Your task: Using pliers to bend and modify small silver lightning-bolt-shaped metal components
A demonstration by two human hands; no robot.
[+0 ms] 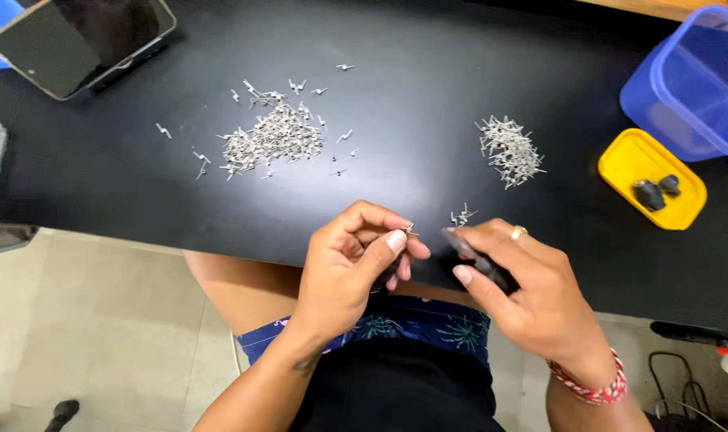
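My left hand pinches a tiny silver metal part between thumb and fingertips, just over the near edge of the black table. My right hand, with a ring and a red-and-white bracelet, grips a dark slim tool whose tip points toward that part, a short gap away. A few loose metal parts lie just beyond the hands. A big heap of the same parts sits at the centre left, and a smaller heap lies to the right.
A yellow lid with two dark small objects lies at the right, beside a blue plastic container. A phone leans at the far left corner. Tiled floor and my lap show below the table edge.
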